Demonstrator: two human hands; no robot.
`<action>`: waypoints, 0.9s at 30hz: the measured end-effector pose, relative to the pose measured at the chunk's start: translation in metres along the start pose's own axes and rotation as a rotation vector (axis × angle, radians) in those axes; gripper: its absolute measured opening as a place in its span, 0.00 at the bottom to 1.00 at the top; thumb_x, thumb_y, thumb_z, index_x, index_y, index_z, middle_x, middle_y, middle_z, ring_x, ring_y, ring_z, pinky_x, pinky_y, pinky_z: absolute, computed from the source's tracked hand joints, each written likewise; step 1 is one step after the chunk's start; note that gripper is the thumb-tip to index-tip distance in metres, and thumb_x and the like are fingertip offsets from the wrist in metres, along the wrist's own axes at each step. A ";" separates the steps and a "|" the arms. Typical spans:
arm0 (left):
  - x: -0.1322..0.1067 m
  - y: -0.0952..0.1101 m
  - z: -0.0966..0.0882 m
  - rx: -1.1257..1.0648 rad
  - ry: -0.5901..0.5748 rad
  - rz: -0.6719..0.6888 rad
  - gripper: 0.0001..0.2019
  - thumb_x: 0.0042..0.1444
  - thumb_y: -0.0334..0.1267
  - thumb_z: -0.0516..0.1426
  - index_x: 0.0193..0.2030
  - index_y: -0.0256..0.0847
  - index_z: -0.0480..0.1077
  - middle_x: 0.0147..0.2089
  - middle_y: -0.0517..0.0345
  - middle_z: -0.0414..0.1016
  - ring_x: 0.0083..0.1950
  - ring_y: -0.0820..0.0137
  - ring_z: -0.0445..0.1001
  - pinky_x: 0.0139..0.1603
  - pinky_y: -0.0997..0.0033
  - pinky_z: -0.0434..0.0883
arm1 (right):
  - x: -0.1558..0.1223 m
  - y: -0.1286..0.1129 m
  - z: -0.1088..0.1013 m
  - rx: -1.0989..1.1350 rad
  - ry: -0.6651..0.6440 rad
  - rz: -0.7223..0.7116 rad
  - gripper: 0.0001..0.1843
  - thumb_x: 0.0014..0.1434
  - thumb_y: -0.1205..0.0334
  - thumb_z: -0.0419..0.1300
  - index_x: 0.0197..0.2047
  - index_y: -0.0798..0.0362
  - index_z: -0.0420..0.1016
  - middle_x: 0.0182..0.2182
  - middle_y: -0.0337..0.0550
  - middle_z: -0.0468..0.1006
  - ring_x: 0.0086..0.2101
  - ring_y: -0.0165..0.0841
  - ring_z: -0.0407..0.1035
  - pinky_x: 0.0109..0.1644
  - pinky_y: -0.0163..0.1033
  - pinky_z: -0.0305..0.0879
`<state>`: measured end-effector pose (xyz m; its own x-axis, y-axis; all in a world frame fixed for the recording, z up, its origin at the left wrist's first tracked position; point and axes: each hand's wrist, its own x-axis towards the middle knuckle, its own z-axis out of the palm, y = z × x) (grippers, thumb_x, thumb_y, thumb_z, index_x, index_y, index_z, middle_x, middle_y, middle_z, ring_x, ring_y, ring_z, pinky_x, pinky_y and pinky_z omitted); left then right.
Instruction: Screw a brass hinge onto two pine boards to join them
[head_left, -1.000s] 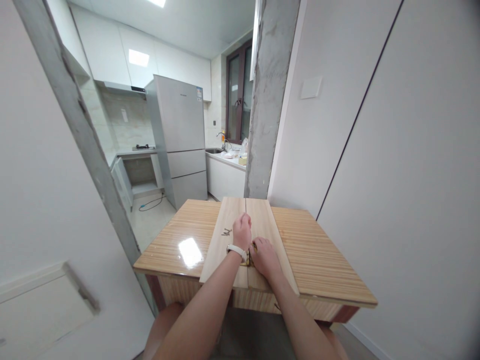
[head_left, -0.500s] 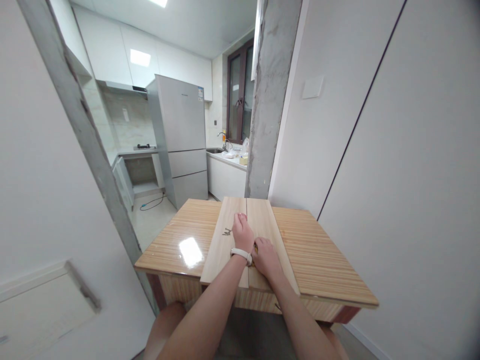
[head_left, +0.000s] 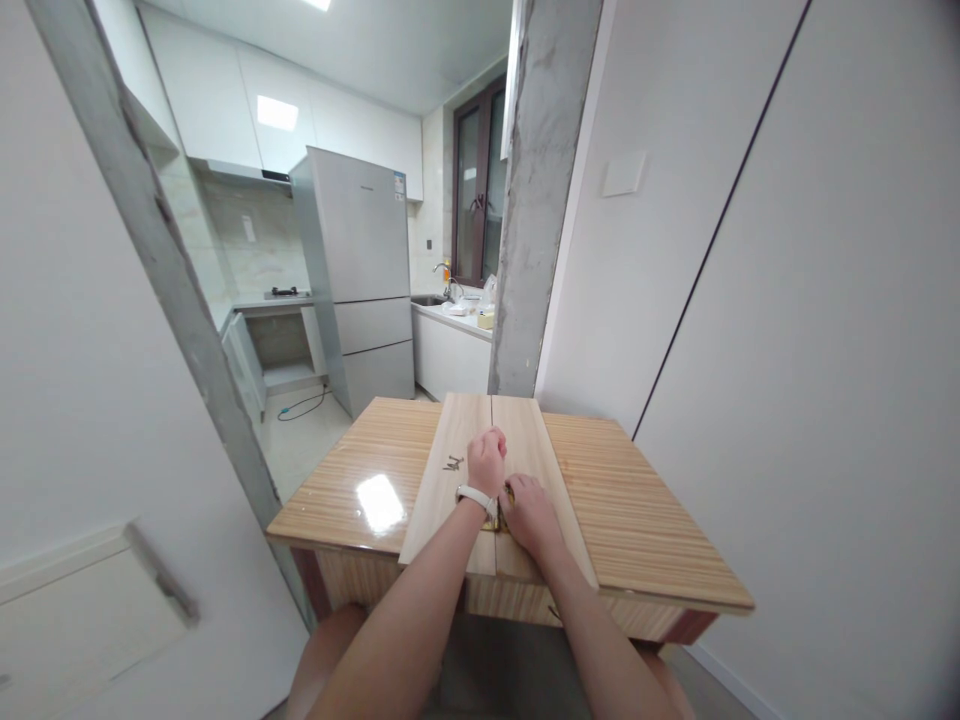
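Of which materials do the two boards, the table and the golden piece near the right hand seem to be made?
Boards: pale wood, apparently unvarnished; faint grain, little shine.
Table: wood or wood-patterned laminate, glossy; its striped top reflects brightly.
Golden piece: probably metal, perhaps brass, judging by colour; partly hidden.

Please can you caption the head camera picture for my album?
Left hand and right hand busy around gold-coloured metal hardware on pale, flat wooden boards.

A silver fridge (head_left: pixel 371 230) stands before white cabinets (head_left: pixel 199 90), a brown-framed window (head_left: pixel 481 185) to its right. A ceiling light (head_left: pixel 319 4) shines above.
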<state>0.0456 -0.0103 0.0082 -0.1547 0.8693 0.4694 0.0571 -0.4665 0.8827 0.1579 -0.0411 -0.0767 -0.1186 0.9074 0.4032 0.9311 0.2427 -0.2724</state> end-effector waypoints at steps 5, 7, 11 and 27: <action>0.003 0.001 -0.008 -0.051 -0.053 -0.013 0.15 0.60 0.30 0.48 0.21 0.44 0.57 0.21 0.62 0.56 0.25 0.69 0.57 0.26 0.70 0.55 | 0.000 0.001 0.003 -0.006 0.008 0.001 0.11 0.68 0.56 0.52 0.41 0.50 0.73 0.44 0.49 0.77 0.47 0.39 0.67 0.51 0.40 0.56; 0.001 0.001 -0.008 -0.060 -0.074 -0.001 0.15 0.61 0.31 0.48 0.21 0.43 0.57 0.21 0.63 0.56 0.25 0.70 0.56 0.26 0.70 0.55 | 0.000 0.001 0.004 -0.003 0.016 -0.001 0.11 0.68 0.55 0.51 0.41 0.50 0.72 0.44 0.49 0.77 0.47 0.40 0.67 0.51 0.40 0.56; -0.005 0.000 -0.001 -0.052 -0.019 -0.012 0.15 0.64 0.36 0.48 0.25 0.43 0.58 0.23 0.65 0.58 0.26 0.72 0.58 0.29 0.72 0.56 | 0.000 0.001 0.003 0.001 0.013 0.002 0.10 0.68 0.57 0.52 0.41 0.50 0.72 0.44 0.49 0.77 0.47 0.40 0.66 0.50 0.41 0.56; -0.007 0.001 0.000 0.118 0.329 -0.073 0.13 0.72 0.43 0.45 0.36 0.45 0.63 0.33 0.58 0.71 0.34 0.66 0.69 0.38 0.67 0.62 | 0.001 0.002 0.005 0.016 -0.005 0.012 0.11 0.68 0.56 0.51 0.43 0.49 0.73 0.45 0.48 0.77 0.48 0.39 0.66 0.51 0.40 0.56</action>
<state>0.0466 -0.0170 0.0053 -0.4712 0.7911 0.3900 0.1449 -0.3667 0.9190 0.1575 -0.0375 -0.0812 -0.1090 0.9119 0.3957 0.9269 0.2370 -0.2909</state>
